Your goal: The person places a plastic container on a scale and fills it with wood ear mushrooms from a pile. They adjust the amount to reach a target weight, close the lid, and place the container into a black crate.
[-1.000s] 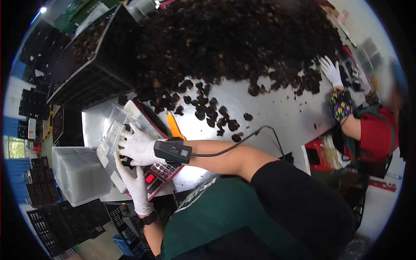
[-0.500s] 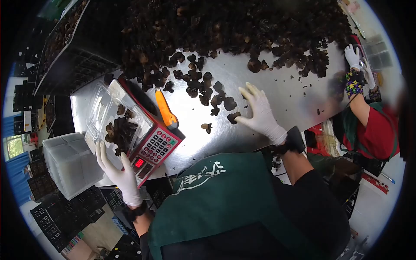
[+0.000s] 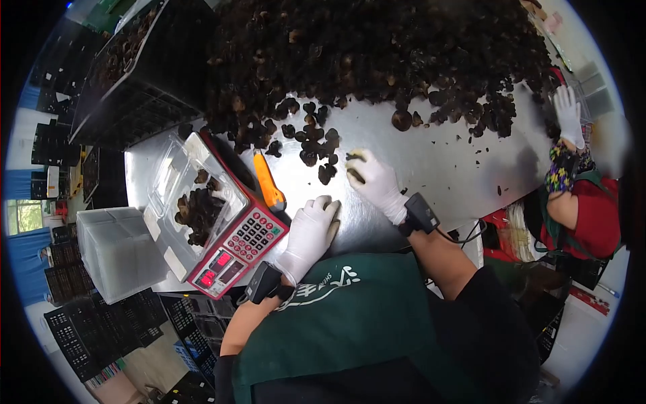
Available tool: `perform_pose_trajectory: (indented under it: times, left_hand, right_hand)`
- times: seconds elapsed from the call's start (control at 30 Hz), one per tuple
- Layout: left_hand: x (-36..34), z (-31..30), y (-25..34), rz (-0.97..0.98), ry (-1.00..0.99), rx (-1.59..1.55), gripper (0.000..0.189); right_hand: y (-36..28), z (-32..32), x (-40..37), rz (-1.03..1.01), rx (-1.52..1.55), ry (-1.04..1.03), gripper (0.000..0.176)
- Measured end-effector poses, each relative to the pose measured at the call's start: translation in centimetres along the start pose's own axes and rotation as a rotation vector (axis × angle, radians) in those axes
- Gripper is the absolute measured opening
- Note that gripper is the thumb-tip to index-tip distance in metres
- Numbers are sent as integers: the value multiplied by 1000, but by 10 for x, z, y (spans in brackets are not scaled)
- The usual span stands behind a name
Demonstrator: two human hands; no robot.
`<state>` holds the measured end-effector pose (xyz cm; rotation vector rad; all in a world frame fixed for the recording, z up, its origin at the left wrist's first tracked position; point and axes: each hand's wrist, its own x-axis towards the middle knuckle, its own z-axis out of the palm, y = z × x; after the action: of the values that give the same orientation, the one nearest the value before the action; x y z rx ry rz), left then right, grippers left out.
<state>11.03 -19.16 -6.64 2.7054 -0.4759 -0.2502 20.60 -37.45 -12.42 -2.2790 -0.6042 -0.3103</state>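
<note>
My left hand [image 3: 311, 232], in a white glove, is over the metal table [image 3: 437, 178] just right of the scale's keypad. Its fingers are curled closed, and what they hold, if anything, is hidden. Farther right, my gloved right hand [image 3: 378, 183] has its fingers bent round dark wood ear mushrooms [image 3: 357, 176], partly visible between thumb and fingers. Loose wood ears [image 3: 315, 145] lie in front of the hands. A clear plastic box [image 3: 232, 196] with a clump of wood ears [image 3: 198, 214] sits on the red electronic scale [image 3: 250, 237], its red digits lit.
An orange utility knife [image 3: 270, 183] lies beside the scale. Across the back spreads a large heap of wood ears [image 3: 377, 54]. A black crate [image 3: 145, 87] stands at the far left, above stacked clear boxes [image 3: 121, 252]. A co-worker's gloved hand [image 3: 567, 111] is at the right.
My left hand has moved right from the box to the table, its fingers closing. My right hand has drawn left and curled round wood ears. Several loose pieces near the hands no longer show.
</note>
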Motion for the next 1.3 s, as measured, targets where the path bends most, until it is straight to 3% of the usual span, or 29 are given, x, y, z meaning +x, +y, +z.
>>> perform_pose_trajectory:
  times: [0.1, 0.13, 0.2, 0.3, 0.37, 0.47, 0.57, 0.67, 0.7, 0.73, 0.83, 0.97, 1.17, 1.3]
  left_hand:
    - [15, -5, 10, -184, 111, -22, 44]
    - [26, -4, 9, -154, 315, -7, 38]
    - [51, -1, 3, -146, 371, 33, 29]
    - [64, 13, -17, -147, 130, 214, 20]
    - [55, 16, -15, -130, 164, 105, 14]
    - [34, 0, 3, -141, 197, -53, 10]
    - [15, -6, 8, -148, 219, -132, 14]
    - [4, -5, 5, -176, 214, -204, 17]
    - [1, -5, 5, -177, 223, -221, 17]
    - [0, -5, 5, -176, 237, -238, 17]
    - [-3, -5, 7, -174, 243, -243, 17]
    - [-9, -8, 10, -154, 239, -257, 16]
    - [-27, -26, 9, -156, 294, -330, 22]
    - [-54, -46, 11, -152, 390, -556, 21]
  right_hand:
    - [10, -9, 9, 107, 72, 17, 12]
    - [13, -11, 11, 138, 95, 21, 11]
    - [16, -13, 16, 151, 110, 62, 11]
    - [20, -14, 31, 150, 174, 90, 11]
    - [18, -13, 46, 105, 200, 110, 13]
    - [-5, -14, 77, 120, 291, -166, 32]
    - [-18, 7, 101, -102, -71, -339, 80]
    - [-27, 36, 97, -132, -280, -420, 81]
    - [-28, 45, 93, -119, -320, -407, 78]
    - [-27, 52, 90, -123, -297, -258, 65]
    - [-17, 55, 95, -156, -192, -146, 35]
    - [1, 58, 108, -263, -95, -142, 26]
    - [-1, 46, 126, -95, 11, -223, 18]
    - [-77, 22, 146, -229, 209, -257, 24]
